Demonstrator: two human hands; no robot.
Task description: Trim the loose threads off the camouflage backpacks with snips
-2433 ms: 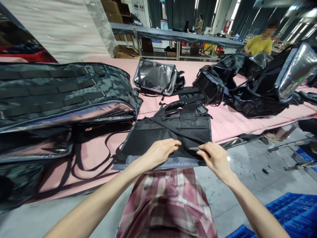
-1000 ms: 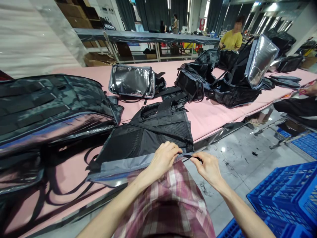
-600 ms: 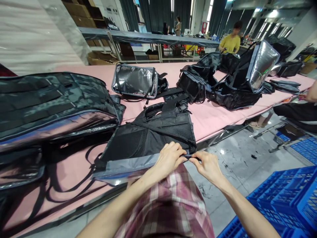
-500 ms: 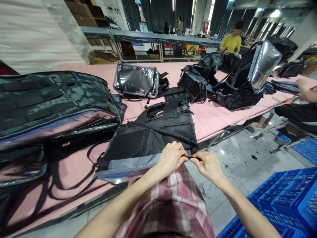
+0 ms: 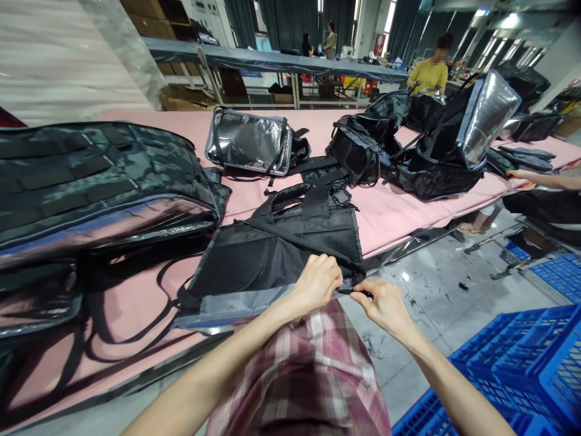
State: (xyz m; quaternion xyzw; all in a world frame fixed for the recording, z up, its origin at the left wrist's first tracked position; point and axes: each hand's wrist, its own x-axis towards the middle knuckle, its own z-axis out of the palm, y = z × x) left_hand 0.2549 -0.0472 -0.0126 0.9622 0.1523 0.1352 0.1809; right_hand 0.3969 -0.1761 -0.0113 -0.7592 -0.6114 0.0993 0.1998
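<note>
A black backpack (image 5: 295, 242) with mesh back padding, a top handle and a diagonal strap lies at the near table edge. Its grey fabric border (image 5: 254, 301) faces my lap. My left hand (image 5: 319, 280) is closed on this border near the right corner, fingertips mostly hidden. Just right of it, my right hand (image 5: 382, 303) pinches a short black strap (image 5: 347, 290) at that corner. The two hands are close together but apart.
A large camouflage bag (image 5: 149, 163) lies left on the pink-covered table (image 5: 385, 224). Silver-lined bags (image 5: 249, 139) stand farther back. Blue crates (image 5: 512, 351) are at lower right. A co-worker's arm (image 5: 544, 178) reaches in from the right; a person in yellow (image 5: 429, 75) stands beyond.
My left hand's fingers have curled in more, and the hands stand slightly farther apart. More of the black strap shows between them. The co-worker's hand has moved down onto dark pieces at the right.
</note>
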